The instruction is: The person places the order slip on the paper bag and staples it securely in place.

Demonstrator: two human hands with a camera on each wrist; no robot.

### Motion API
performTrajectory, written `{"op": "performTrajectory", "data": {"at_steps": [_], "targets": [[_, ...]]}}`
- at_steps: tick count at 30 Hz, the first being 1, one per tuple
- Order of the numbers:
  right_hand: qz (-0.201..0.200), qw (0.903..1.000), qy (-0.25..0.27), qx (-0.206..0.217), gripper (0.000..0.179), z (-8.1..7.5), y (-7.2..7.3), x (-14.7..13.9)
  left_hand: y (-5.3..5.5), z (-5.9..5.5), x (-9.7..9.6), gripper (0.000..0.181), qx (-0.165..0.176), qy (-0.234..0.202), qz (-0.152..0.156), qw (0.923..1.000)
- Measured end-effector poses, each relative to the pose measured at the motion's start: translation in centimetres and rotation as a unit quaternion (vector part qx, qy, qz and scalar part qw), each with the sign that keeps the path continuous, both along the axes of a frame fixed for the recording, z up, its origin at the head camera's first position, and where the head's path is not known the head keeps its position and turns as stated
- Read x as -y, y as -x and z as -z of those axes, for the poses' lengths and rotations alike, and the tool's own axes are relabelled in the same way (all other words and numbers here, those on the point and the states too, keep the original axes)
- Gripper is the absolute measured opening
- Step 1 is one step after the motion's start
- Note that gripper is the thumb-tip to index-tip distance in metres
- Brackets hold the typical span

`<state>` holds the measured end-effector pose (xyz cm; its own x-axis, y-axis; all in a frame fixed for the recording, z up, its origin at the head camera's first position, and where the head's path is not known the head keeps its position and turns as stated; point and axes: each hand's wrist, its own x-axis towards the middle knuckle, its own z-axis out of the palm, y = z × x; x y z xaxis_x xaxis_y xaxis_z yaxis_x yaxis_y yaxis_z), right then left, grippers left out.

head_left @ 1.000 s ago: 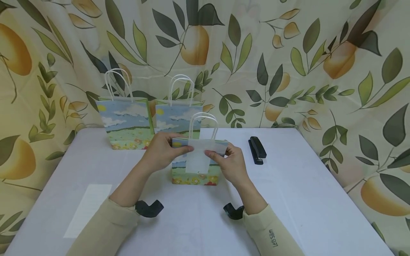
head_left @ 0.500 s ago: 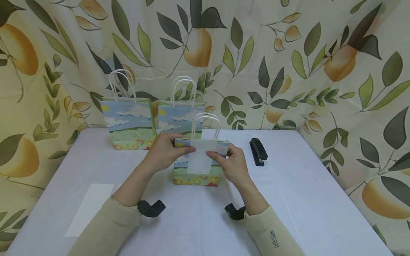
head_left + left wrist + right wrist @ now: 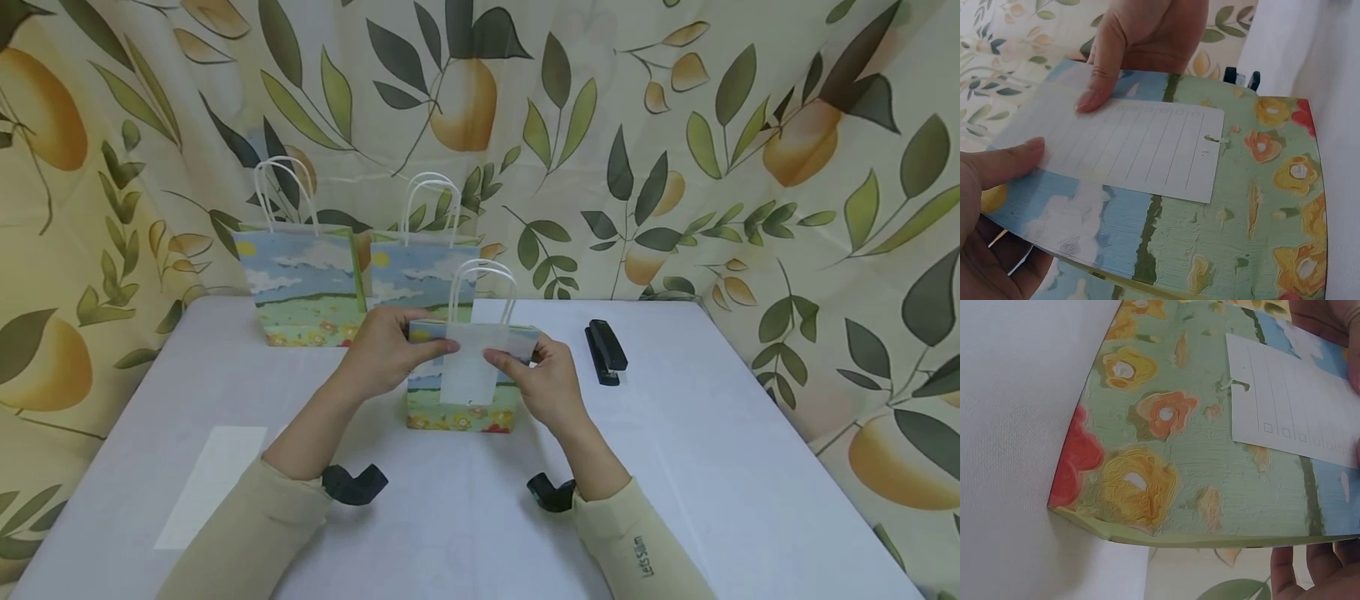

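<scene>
Keeping their place since the earlier frame, left hand (image 3: 386,350) and right hand (image 3: 551,381) are pinching the patterned bag (image 3: 461,418), thumbs pressing lined paper (image 3: 470,379) against it.

The bag (image 3: 1241,237) is seen to be of paper, its printed face lightly sheened and roughened by fine ridges like brushstrokes, while smooth, matt paper is shown in the card (image 3: 1147,150). The stapler (image 3: 605,350) appears cased in smooth plastic, with a glint of metal. A matt, fine grain is shown by the table (image 3: 465,517), and creased cloth by the curtain (image 3: 555,175) and sleeves (image 3: 247,533).
</scene>
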<state>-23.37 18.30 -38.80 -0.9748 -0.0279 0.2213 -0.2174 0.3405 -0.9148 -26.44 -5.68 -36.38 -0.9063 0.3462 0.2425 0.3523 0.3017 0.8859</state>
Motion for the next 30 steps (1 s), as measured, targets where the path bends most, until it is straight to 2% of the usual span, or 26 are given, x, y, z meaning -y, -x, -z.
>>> {"op": "performTrajectory", "data": {"at_steps": [8, 15, 21, 25, 30], "targets": [[0.007, 0.9999, -0.014, 0.006, 0.035, -0.19, 0.18, 0.2, 0.0, -0.31, 0.13, 0.019, 0.003, 0.007, -0.007, 0.9999], [0.0, 0.9999, -0.007, 0.015, 0.036, 0.08, 0.03, 0.11, -0.2, -0.2, -0.09, 0.017, 0.005, 0.001, -0.004, 1.0], [0.006, 0.9997, -0.004, 0.025, 0.036, 0.11, -0.18, -0.23, -0.33, -0.34, -0.5, 0.02, 0.011, 0.013, -0.004, 0.9998], [-0.001, 0.9998, -0.002, 0.018, 0.034, 0.12, -0.09, -0.29, -0.06, -0.03, -0.32, 0.02, 0.01, 0.007, 0.01, 0.9999], [-0.007, 0.9999, 0.008, 0.013, 0.034, 0.11, 0.09, -0.17, 0.42, 0.58, 0.1, 0.02, 0.015, -0.011, 0.046, 0.9988]]}}
